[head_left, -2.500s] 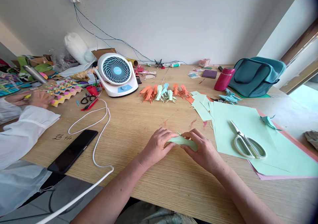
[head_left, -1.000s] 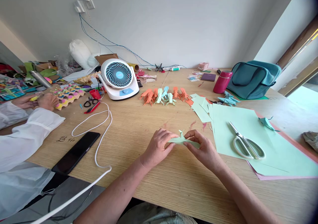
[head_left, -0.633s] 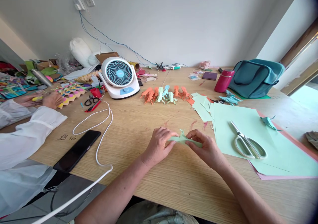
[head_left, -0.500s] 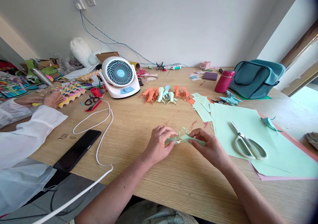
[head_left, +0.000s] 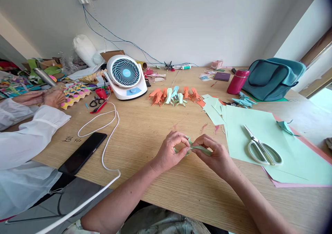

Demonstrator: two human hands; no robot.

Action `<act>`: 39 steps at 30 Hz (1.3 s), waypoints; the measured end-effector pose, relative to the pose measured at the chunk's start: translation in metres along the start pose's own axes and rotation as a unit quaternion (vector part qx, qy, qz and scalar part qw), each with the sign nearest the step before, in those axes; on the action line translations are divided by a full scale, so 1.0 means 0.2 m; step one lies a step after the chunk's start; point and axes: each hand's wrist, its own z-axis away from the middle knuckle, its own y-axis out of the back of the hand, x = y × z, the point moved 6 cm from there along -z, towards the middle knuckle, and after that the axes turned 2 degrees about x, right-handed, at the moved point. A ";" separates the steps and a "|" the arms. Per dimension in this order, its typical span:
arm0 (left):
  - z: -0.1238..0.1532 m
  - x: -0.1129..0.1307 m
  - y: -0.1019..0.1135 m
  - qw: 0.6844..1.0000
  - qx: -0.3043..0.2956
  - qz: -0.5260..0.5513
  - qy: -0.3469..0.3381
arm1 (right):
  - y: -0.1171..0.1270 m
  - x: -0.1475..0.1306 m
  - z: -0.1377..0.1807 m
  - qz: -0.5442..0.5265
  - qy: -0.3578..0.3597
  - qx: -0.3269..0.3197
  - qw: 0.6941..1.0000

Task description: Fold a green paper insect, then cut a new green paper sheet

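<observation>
Between my hands, above the wooden table near its front edge, is a folded piece of light green paper (head_left: 203,150). My left hand (head_left: 173,149) pinches its left part between thumb and fingers, which hide much of that side. With thumb and forefinger, my right hand (head_left: 214,153) grips the right part, a flat strip that slants down under the palm. The fingertips of both hands almost meet at the middle of the paper. Beyond them stands a row of small folded paper figures (head_left: 169,95) in orange, pale green and light blue.
On the right, scissors (head_left: 262,147) lie on large pale green sheets (head_left: 238,123), with a blue folded figure (head_left: 286,126) close by. A pink bottle (head_left: 238,81) and teal bag (head_left: 271,79) stand behind. At left are a fan (head_left: 126,76), phone (head_left: 82,153), white cable (head_left: 103,154) and a co-worker's hands (head_left: 53,97).
My hands have come closer together, and the fingertips now pinch at the middle of the green paper. Its thin upright tips show less. The view has shifted slightly.
</observation>
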 end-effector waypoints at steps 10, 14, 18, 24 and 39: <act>0.01 0.00 0.00 0.999 0.024 -0.031 0.001 | -0.03 0.00 0.01 0.012 -0.001 0.035 0.999; 0.02 0.00 -0.01 0.997 0.033 -0.062 -0.014 | -0.03 -0.01 0.02 0.048 -0.003 0.051 0.998; 0.03 0.01 -0.02 0.993 0.040 -0.104 -0.030 | -0.03 -0.02 0.02 0.072 -0.014 0.060 0.995; 0.02 0.02 -0.01 0.989 0.040 -0.132 -0.045 | -0.02 -0.01 0.01 0.026 -0.031 0.076 0.996; 0.02 0.10 0.01 0.965 0.067 -0.227 -0.116 | -0.03 0.06 0.01 -0.027 -0.107 0.056 0.992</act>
